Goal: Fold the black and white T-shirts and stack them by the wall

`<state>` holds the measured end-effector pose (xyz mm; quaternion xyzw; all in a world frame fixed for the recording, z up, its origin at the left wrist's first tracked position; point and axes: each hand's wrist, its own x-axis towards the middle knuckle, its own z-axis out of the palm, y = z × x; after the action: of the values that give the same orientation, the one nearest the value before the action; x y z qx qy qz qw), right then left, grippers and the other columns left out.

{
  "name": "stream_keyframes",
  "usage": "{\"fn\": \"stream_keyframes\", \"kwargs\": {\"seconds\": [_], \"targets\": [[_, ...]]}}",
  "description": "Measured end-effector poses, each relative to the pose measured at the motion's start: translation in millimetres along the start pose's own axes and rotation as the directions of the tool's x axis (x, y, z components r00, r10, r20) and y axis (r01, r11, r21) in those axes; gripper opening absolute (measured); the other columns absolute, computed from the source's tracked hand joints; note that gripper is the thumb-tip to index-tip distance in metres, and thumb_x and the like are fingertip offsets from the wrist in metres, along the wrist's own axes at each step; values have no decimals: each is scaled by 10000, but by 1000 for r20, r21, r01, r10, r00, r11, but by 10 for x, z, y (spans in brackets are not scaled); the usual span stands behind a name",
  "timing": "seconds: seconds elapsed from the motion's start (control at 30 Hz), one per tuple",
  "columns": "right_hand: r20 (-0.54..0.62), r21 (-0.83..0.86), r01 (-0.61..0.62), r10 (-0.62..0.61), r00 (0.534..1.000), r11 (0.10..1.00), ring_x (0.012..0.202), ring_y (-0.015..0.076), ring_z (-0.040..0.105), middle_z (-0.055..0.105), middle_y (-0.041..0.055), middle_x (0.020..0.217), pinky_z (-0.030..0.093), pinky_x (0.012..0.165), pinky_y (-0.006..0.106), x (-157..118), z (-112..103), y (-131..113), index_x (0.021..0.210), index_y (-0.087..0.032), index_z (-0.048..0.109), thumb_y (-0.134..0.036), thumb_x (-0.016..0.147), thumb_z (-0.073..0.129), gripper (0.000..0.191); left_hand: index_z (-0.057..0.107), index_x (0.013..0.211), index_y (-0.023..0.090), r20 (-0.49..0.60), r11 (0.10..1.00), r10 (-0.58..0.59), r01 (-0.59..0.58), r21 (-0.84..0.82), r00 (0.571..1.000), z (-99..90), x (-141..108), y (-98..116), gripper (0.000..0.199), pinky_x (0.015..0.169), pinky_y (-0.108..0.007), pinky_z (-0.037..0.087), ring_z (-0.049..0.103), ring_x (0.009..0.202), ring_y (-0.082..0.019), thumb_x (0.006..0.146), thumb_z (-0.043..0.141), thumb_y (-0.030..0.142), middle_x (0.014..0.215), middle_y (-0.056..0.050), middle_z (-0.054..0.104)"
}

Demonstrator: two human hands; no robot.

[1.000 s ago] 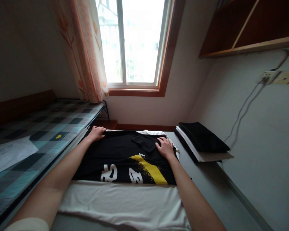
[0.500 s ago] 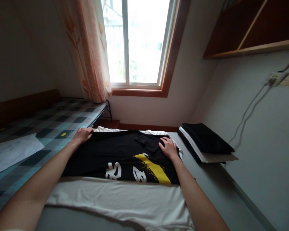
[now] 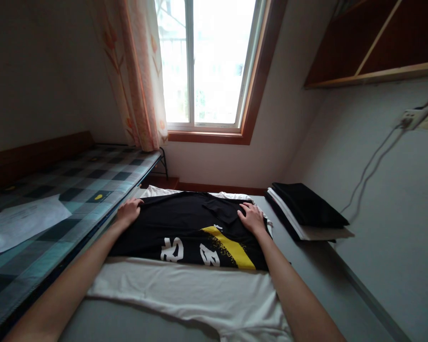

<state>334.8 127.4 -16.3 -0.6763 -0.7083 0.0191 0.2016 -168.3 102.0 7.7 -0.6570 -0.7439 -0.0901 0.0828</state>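
Checked mattress (image 3: 121,166) along the left; grey table (image 3: 107,313) beside it, spreading under the work. Window (image 3: 214,61) beyond, patterned curtain (image 3: 139,85) hanging at its left side. White garment (image 3: 185,289) lies on the table, showing at the near side and past the far edge of the black garment (image 3: 171,213). Black one lies over it, yellow stripe and white lettering toward the near edge. Folded stack (image 3: 306,206), black on top, sits on the table at right, apart from both. Paper sheet (image 3: 32,221) on the mattress. Left hand (image 3: 128,212) at black garment's left end, fingers bent; pinching or merely resting, cannot tell. Right hand (image 3: 252,218) rests unclenched on its right end, fingers slightly spread.
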Motion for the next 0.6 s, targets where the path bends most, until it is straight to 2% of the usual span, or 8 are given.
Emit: {"fn": "stream_keyframes", "kwargs": {"seconds": [0.1, 0.27, 0.43, 0.6], "targets": [[-4, 4, 4, -4, 1000, 1000, 1256, 290, 459, 559, 78, 1361, 326, 1039, 477, 2, 3, 5, 1258, -230, 621, -403, 919, 463, 413, 691, 1121, 215, -76, 999, -30, 28, -25, 997, 96, -76, 4, 383, 875, -365, 491, 619, 1059, -270, 859, 414, 180, 1170, -86, 672], [-21, 57, -19, 21, 1000, 998, 1221, 297, 490, 586, 72, 1332, 357, 1012, 463, 53, 31, 47, 1198, -241, 656, -404, 920, 460, 377, 698, 1098, 205, -134, 999, -26, 20, -44, 991, 157, -104, -18, 352, 864, -352, 489, 622, 1024, -264, 894, 413, 240, 1125, -85, 681], [-22, 104, -66, 68, 997, 992, 1149, 275, 548, 607, 112, 1278, 427, 936, 387, 252, -42, 182, 1325, -206, 569, -327, 920, 457, 438, 702, 1070, 201, -161, 999, -13, 5, -51, 987, 188, -94, -39, 329, 864, -349, 486, 623, 1015, -261, 882, 433, 225, 1089, -92, 688], [60, -71, -8, 13, 998, 997, 1146, 287, 540, 595, 117, 1298, 412, 948, 371, 493, -222, 283, 1264, -206, 637, -277, 912, 487, 389, 707, 1044, 192, -173, 997, -12, -1, -75, 985, 219, -63, -57, 313, 879, -371, 476, 607, 1019, -279, 856, 458, 202, 1077, -105, 690]]}}
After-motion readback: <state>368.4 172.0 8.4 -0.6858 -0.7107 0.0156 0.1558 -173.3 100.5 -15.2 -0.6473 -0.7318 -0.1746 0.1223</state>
